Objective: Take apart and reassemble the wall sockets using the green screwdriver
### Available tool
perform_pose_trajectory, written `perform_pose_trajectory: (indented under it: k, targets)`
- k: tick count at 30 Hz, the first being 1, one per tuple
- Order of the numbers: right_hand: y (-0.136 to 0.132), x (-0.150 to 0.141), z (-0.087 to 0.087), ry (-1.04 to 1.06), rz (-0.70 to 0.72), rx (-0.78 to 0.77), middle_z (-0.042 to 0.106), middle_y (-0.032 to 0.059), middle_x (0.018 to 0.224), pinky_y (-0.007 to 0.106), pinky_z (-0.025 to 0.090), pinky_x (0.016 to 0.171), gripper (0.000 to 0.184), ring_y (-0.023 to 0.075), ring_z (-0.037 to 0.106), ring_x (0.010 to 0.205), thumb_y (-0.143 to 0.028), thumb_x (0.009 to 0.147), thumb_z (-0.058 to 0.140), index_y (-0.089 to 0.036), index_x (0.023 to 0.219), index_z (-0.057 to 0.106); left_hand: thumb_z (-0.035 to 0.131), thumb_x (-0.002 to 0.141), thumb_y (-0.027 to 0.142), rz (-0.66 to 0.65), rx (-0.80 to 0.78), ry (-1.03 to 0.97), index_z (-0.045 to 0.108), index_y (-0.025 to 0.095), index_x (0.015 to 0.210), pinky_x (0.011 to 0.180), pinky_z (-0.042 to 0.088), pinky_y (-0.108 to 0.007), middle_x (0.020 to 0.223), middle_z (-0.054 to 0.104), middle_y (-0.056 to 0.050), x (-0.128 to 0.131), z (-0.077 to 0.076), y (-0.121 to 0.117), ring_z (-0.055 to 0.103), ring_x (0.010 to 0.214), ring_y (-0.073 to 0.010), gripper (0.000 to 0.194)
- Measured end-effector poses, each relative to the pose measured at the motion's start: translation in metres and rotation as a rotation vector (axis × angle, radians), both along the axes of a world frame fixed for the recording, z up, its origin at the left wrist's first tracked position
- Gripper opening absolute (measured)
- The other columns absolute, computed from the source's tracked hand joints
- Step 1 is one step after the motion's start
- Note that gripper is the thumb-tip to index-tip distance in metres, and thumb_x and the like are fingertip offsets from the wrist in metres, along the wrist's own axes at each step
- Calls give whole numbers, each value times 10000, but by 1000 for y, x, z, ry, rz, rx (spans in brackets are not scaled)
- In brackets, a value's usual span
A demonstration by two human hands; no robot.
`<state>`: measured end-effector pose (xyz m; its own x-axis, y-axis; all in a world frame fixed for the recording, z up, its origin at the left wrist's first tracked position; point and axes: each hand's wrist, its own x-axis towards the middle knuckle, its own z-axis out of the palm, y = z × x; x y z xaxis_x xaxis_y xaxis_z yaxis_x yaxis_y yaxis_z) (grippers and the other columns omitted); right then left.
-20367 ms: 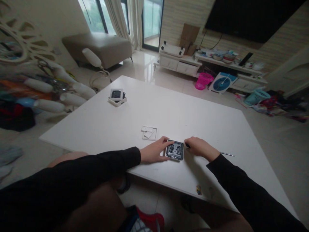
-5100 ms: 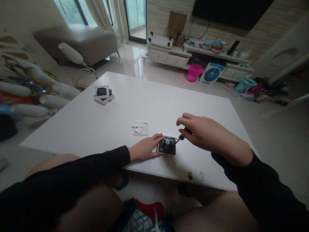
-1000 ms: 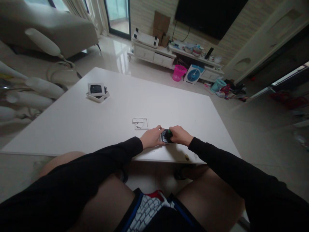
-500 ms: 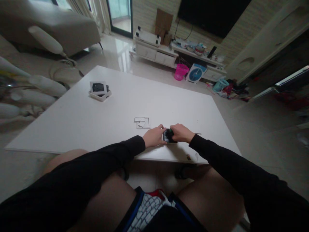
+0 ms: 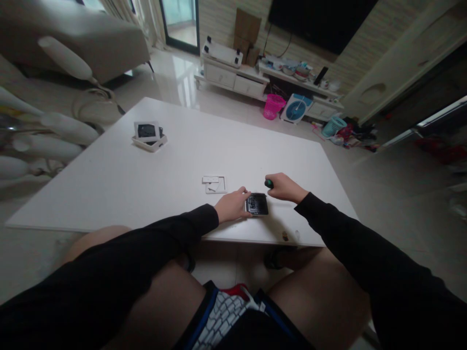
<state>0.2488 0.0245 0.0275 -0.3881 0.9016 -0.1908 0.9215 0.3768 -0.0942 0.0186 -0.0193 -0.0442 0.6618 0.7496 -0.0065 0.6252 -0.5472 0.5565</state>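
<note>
On the white table point(image 5: 189, 150), a square wall switch unit point(image 5: 258, 204) with a dark face and a pale edge lies close to the front edge. My left hand point(image 5: 233, 205) grips it from the left, thumb and fingers on opposite sides. Just above and right of the unit is my right hand point(image 5: 286, 187), closed around a screwdriver point(image 5: 269, 183) with a green and black handle. Most of the screwdriver's shaft is hidden. Beyond my left hand lies a white square frame point(image 5: 225, 185) with loose white pieces on it.
Stacked at the table's far left are a white tray-like frame point(image 5: 155, 147) and another dark-centred frame point(image 5: 146, 131). A small sticker point(image 5: 285, 236) is near the front edge. White lamp-like parts point(image 5: 69, 127) stand left of the table. A pink basket point(image 5: 273, 106) is on the floor behind.
My right hand has lifted off the switch unit and moved up and right with the screwdriver, uncovering the unit's right side. My left hand keeps its grip.
</note>
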Motion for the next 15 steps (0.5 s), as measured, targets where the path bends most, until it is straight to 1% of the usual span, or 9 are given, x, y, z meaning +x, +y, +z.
perform_pose_trajectory:
  k: [3,5,8,12,15]
  targets:
    - [11,20,-5,72,-48,20,629,16,696,285,305,635,111,163,517,672,-98,682,601,-200,718,576,798,843,496,8,-11,-3,560,186,1414,884,564,-412,1441,568,-149,0,-2,1,711,1105,-342,692]
    - [14,31,-16,120,-71,19,577,-11,661,278,307,629,107,151,485,649,-129,680,603,-211,691,534,792,846,497,3,-5,-14,563,181,1401,878,563,-413,1419,575,-149,-1,-3,1,711,1088,-334,678]
    - [14,43,-37,183,-89,13,515,-37,623,274,300,621,129,141,450,630,-157,669,591,-226,661,482,807,833,485,4,-4,-37,576,167,1361,872,567,-417,1355,597,-143,-1,-4,0,706,1049,-318,659]
    - [13,49,-61,256,-71,2,474,-50,617,275,299,633,161,136,431,631,-188,677,589,-237,644,439,900,728,435,22,-6,-77,598,146,1253,951,563,-439,1297,602,-147,1,-6,-1,659,1104,-323,671]
    - [14,49,-73,301,-37,-3,488,-41,646,280,304,657,179,142,434,660,-225,709,606,-239,654,436,935,662,410,39,23,-100,592,140,1188,1007,545,-472,1304,587,-171,3,-9,-1,602,1174,-348,684]
